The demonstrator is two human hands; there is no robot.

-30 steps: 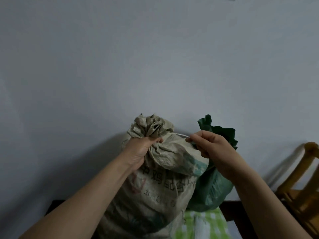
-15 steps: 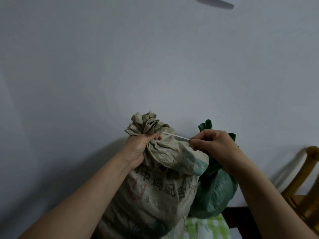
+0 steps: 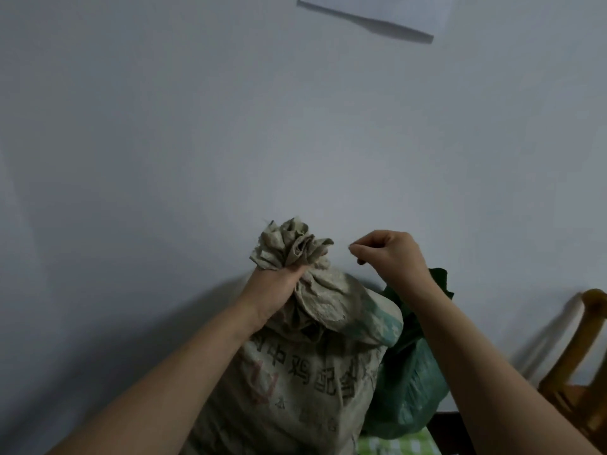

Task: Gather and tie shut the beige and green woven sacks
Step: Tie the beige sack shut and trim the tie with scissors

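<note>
A beige woven sack (image 3: 305, 372) with printed characters stands against the wall at lower centre. My left hand (image 3: 272, 290) grips its gathered neck, and the crumpled mouth (image 3: 289, 244) sticks out above my fist. My right hand (image 3: 391, 254) is raised to the right of the neck, apart from the sack. Its fingers are curled, and thumb and forefinger pinch the end of a thin white string that is barely visible. A green woven sack (image 3: 410, 389) stands behind and to the right of the beige one, partly hidden by my right forearm.
A wooden chair (image 3: 578, 372) stands at the right edge. A green-and-white checked cloth (image 3: 394, 444) lies under the sacks on a dark surface (image 3: 446, 431). The pale wall is close behind, with a white sheet (image 3: 377, 8) fixed near the top.
My right hand has lifted up and away from the sack's neck with the string end. The stretch of string seen earlier between the hands no longer shows. My left hand keeps its grip.
</note>
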